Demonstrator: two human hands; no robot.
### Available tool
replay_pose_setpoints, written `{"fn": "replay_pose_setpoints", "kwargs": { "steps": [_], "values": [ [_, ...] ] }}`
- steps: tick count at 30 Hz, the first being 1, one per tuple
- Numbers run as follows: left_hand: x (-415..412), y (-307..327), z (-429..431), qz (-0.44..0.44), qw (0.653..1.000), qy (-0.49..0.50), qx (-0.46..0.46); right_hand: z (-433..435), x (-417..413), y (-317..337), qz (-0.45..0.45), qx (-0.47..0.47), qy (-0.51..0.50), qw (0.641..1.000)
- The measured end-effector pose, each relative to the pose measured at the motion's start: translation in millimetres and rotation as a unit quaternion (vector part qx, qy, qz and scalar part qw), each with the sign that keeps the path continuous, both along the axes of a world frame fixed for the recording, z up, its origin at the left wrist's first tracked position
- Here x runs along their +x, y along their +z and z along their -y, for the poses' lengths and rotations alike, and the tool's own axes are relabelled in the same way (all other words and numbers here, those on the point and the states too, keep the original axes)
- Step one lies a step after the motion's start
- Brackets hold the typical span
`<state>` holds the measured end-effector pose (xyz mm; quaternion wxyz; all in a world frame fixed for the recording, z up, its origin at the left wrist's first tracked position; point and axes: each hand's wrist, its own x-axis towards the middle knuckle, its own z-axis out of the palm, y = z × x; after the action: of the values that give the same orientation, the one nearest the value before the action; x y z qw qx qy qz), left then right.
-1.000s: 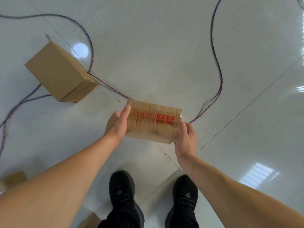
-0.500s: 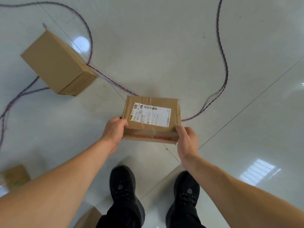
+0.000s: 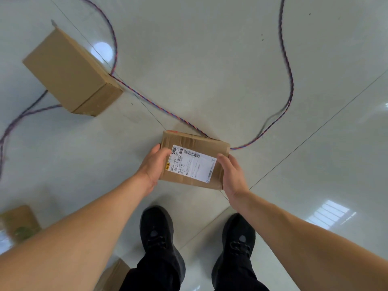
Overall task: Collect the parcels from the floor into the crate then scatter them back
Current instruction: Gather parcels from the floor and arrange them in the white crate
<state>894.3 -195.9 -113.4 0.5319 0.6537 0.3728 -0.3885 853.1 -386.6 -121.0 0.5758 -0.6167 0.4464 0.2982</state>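
A flat brown cardboard parcel (image 3: 194, 153) with a white shipping label facing up is held above the floor in front of me. My left hand (image 3: 154, 166) grips its left edge, thumb on top. My right hand (image 3: 232, 175) grips its right edge. A larger plain cardboard box (image 3: 69, 74) lies on the floor at the upper left. Another parcel (image 3: 20, 222) shows blurred at the left edge, and a corner of one more parcel (image 3: 114, 276) sits by my left leg. No crate is in view.
A twisted red and blue cable (image 3: 151, 101) snakes across the glossy tiled floor, passing under the big box and behind the held parcel, then looping up at the right (image 3: 288, 80). My two black shoes (image 3: 159, 234) stand below the parcel.
The parcel has been turned over in my hands: its taped side with red print faced me first, now the labelled face is up and it lies flatter, a little lower and nearer.
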Motion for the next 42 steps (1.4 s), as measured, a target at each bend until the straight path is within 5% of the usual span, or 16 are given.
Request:
{"fn": "replay_pose_setpoints", "kwargs": {
  "steps": [14,42],
  "values": [
    [30.0,144.3,-9.1,0.03,0.999,0.023,-0.002,2.0,33.8,129.6,0.06,-0.067,-0.021,0.996],
    [53.5,652.3,46.3,0.259,0.96,0.101,-0.036,73.1,84.1,626.8,0.316,-0.101,-0.043,0.942]
  ]
}}
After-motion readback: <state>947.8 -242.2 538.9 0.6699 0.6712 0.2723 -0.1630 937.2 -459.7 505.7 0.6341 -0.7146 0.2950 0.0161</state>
